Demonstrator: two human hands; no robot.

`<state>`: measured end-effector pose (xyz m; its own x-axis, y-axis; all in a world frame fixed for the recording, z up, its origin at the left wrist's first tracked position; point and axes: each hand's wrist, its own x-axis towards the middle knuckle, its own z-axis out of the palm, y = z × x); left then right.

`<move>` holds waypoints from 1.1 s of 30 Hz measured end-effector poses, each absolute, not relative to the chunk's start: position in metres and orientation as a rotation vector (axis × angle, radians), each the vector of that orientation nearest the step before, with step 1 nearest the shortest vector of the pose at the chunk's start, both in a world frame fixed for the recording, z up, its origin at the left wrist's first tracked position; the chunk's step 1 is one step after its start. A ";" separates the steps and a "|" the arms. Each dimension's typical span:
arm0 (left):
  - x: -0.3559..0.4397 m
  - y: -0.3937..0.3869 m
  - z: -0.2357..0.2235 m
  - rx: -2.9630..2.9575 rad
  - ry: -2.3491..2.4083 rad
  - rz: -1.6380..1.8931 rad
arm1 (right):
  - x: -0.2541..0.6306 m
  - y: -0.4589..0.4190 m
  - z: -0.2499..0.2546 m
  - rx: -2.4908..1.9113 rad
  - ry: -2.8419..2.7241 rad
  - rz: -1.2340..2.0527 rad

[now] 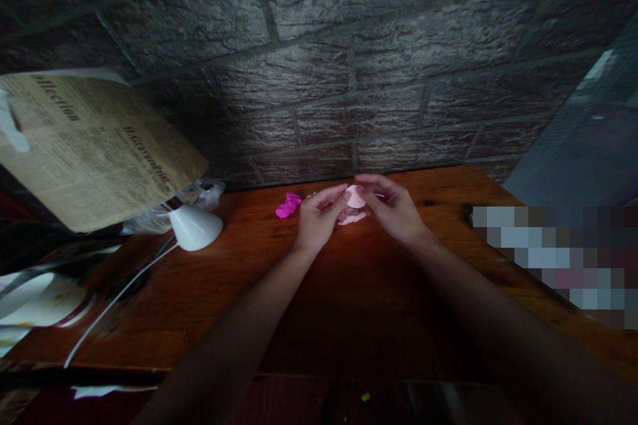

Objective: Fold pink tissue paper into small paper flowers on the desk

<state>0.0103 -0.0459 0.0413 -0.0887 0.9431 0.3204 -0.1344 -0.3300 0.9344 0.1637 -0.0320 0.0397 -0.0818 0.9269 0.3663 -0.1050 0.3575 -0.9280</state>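
Between the fingertips of my two hands is a pale pink paper-like piece (355, 196), thin and rounded at its lower edge. My left hand (319, 216) pinches it from the left, thumb and fingers close together. From the other side, my right hand (393, 207) grips it with bent fingers. Just below lies a second light pink crumpled piece (353, 217) on the wooden table (329, 285); whether it joins the held piece I cannot tell. A bright magenta crumpled piece (288, 206) rests on the table, left of my left hand.
On the left stands a lamp with a newspaper-print shade (100, 146) and a white base (196, 227); its white cord (117, 299) crosses the table. Clear plastic (202, 194) lies behind it. A white roll-like object (47, 299) is at far left. A stone-block wall (319, 66) borders the table's back.
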 end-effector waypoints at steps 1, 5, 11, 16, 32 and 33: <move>0.010 -0.046 0.042 1.300 0.973 1.563 | 0.164 -0.032 0.039 -0.815 -1.376 1.037; 0.010 -0.047 0.043 1.316 0.972 1.536 | 0.165 -0.030 0.038 -0.809 -1.420 1.032; 0.011 -0.048 0.043 1.309 0.967 1.567 | 0.165 -0.031 0.038 -0.809 -1.454 1.016; 0.010 -0.049 0.043 1.351 0.959 1.553 | 0.166 -0.032 0.039 -0.786 -1.476 1.007; 0.007 -0.041 0.036 1.288 0.929 1.483 | 0.165 -0.031 0.035 -0.725 -1.574 0.974; 0.007 -0.041 0.037 1.252 0.916 1.477 | 0.164 -0.032 0.034 -0.722 -1.576 0.976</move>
<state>0.0071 -0.0412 0.0372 -0.0145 0.9652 0.2611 -0.1948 -0.2588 0.9461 0.1640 -0.0318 0.0344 -0.2217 0.8528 0.4729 -0.0436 0.4758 -0.8785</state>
